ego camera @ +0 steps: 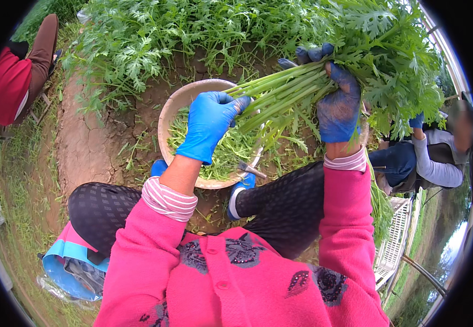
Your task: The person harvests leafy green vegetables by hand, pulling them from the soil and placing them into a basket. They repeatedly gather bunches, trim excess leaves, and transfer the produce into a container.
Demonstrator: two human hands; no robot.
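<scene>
My right hand (338,102), in a soiled blue glove, grips a large bunch of leafy greens (383,61), which look like garland chrysanthemum. Their pale stems (289,88) point left and slightly down. At the stem ends, my left hand (214,122), also gloved in blue, pinches with thumb and fingers. Under both hands stands a round, pale basin (169,110) holding loose green leaves and trimmings (224,157). A small hand tool (252,169) with a short handle lies across the basin's near rim, its far end partly among the leaves.
Dense rows of the same greens (203,24) grow ahead from cracked soil (85,135). One person (428,159) sits at right, another (11,86) at far left. White plastic crates (393,237) stand on both sides. A blue-and-pink bag (62,265) lies by my left knee.
</scene>
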